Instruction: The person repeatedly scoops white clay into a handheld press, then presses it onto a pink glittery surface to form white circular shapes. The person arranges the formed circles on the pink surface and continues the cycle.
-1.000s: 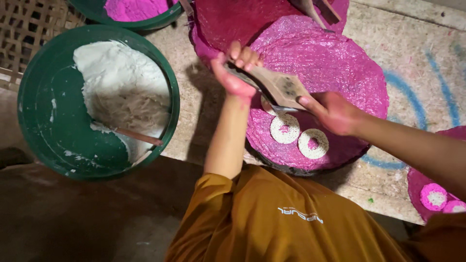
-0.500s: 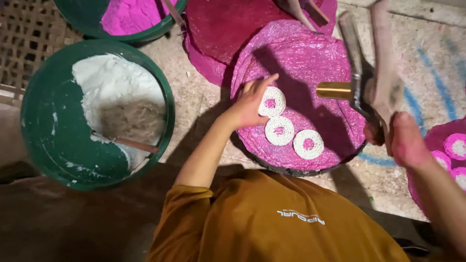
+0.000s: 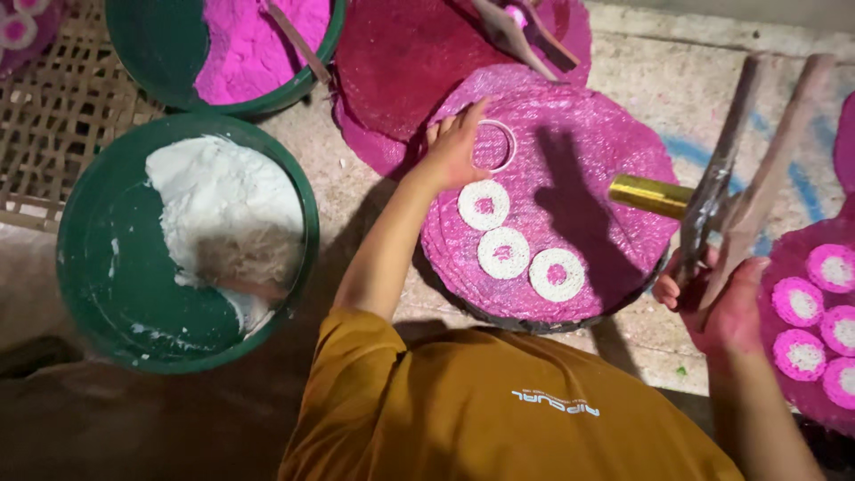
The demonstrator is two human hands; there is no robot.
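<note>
My left hand (image 3: 452, 150) reaches onto a round glittery pink tray (image 3: 614, 151), fingertips on a thin pale ring mould (image 3: 495, 145) lying flat there. Below it, three white ring-shaped cakes with pink centres (image 3: 503, 252) lie in a diagonal row on the same tray. My right hand (image 3: 723, 307) is off the tray's right edge. It grips a press tool with two long wooden handles (image 3: 757, 169) and a brass cylinder (image 3: 650, 194) pointing left over the tray.
A green basin of white flour (image 3: 187, 240) with a scoop stands at left, a green basin of pink powder (image 3: 240, 44) behind it. A dark red tray (image 3: 410, 62) lies at the back. A tray of pink cakes with white centres (image 3: 819, 312) sits far right, a woven mat (image 3: 53, 134) far left.
A third cake has appeared on the tray. My left hand moved up from the top cake to the ring mould. My right hand swung the press tool off to the right.
</note>
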